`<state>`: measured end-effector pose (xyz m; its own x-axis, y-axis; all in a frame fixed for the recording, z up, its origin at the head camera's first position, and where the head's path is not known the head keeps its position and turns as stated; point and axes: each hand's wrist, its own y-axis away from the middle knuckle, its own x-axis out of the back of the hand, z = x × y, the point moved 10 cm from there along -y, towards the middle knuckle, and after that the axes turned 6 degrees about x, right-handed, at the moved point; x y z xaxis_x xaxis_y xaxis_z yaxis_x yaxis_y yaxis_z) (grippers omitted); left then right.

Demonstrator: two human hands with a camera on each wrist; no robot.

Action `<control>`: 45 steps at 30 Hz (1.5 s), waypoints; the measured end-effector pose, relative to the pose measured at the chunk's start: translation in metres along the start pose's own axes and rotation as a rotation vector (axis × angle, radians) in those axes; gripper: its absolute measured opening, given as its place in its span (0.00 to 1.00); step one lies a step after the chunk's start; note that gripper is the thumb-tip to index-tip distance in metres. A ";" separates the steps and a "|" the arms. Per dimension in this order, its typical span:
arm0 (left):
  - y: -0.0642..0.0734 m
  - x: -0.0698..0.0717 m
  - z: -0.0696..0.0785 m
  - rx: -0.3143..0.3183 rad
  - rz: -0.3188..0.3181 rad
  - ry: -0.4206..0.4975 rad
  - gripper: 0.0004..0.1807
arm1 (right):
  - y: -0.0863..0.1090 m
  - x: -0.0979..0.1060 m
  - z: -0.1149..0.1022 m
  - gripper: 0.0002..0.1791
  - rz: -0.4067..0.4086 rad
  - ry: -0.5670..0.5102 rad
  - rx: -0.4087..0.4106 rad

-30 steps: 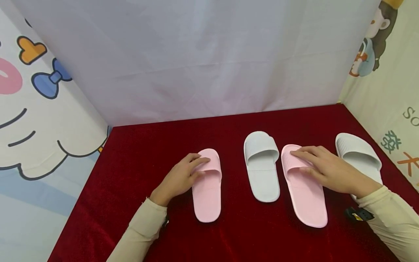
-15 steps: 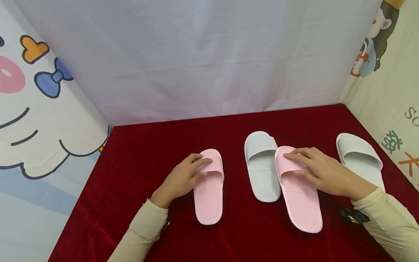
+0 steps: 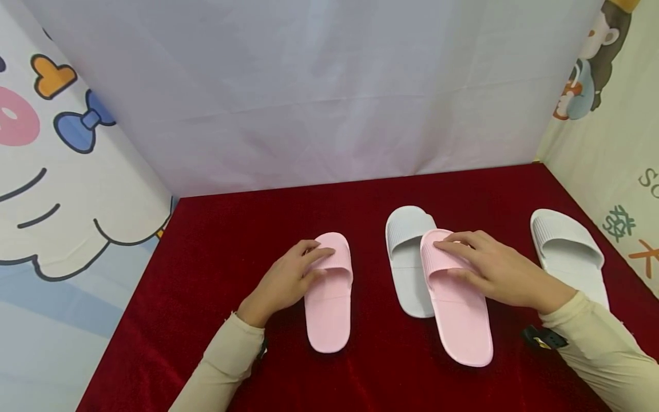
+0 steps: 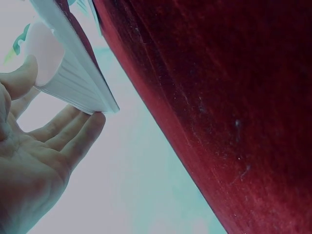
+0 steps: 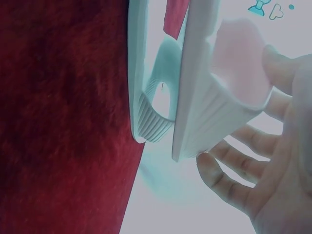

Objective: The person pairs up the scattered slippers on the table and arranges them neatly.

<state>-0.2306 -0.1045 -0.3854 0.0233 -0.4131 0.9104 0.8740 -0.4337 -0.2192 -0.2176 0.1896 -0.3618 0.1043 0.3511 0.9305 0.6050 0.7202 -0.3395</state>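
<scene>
My left hand (image 3: 282,280) pinches the ribbed strap of a pink slide slipper (image 3: 329,323), thumb at the strap's open edge. In the left wrist view, that slipper (image 4: 80,87) shows pale, its sole along the red cloth. With my right hand (image 3: 507,272) I grip the strap of a second pink slipper (image 3: 462,329), whose left side covers part of a white slipper (image 3: 411,283). Seen from the right wrist, this pink slipper (image 5: 192,107) stands off the cloth, with the white slipper (image 5: 151,119) behind it. Both pink toes point away from me.
Another white slipper (image 3: 563,234) lies at the right, partly hidden by my right forearm. Dark red cloth (image 3: 231,229) covers the table. A pale curtain (image 3: 309,103) rises behind its back edge, with printed curtains at both sides.
The right hand has moved left with its pink slipper, which now overlaps the white slipper. My left hand and its pink slipper have shifted only slightly to the right.
</scene>
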 end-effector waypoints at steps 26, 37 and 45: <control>-0.004 0.003 -0.005 0.010 0.032 0.005 0.21 | -0.039 -0.016 -0.004 0.27 0.001 -0.022 0.035; -0.002 0.003 -0.003 0.005 0.039 0.009 0.21 | -0.048 -0.022 -0.008 0.26 0.001 -0.032 0.047; -0.003 0.005 -0.001 0.005 0.040 0.003 0.21 | -0.057 -0.027 -0.013 0.26 0.006 -0.047 0.064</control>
<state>-0.2334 -0.1065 -0.3805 0.0565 -0.4325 0.8998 0.8746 -0.4133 -0.2536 -0.2447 0.1311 -0.3658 0.0701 0.3819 0.9215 0.5530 0.7540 -0.3545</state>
